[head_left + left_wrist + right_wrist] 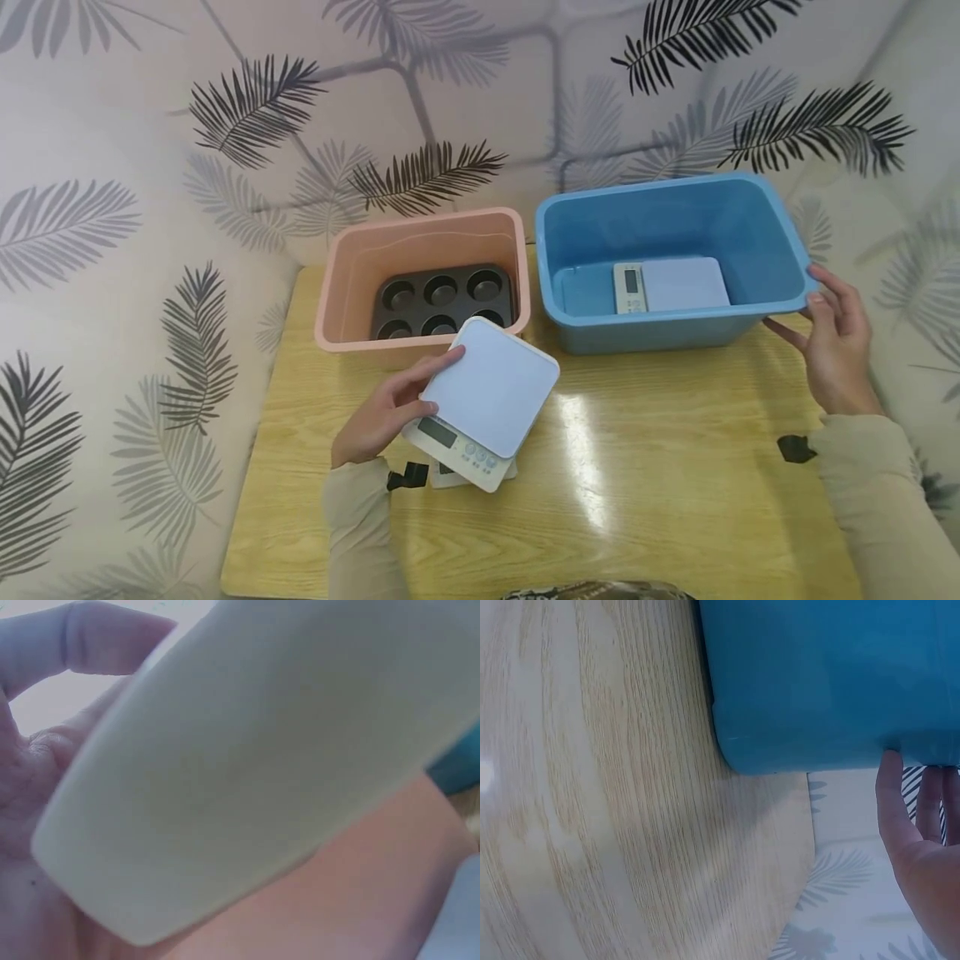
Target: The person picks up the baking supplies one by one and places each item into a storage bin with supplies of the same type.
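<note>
Bins [637, 335], scale [447, 479] on wooden table [675, 467]

The white scale [486, 403], which had a grey display, was turned diagonally above another scale [445, 481]; the blue bin [645, 337] stood upright and contained a third scale [684, 283].

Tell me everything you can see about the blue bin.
The blue bin is an open-topped oblong with rounded corners and a lipped rim, smooth and slightly glossy, apparently plastic. It stands upright toward the back of the table, to the right of the pink bin. A white scale lies flat inside it, display end to the left. The right hand touches the blue bin at its right end, near the front corner.
</note>
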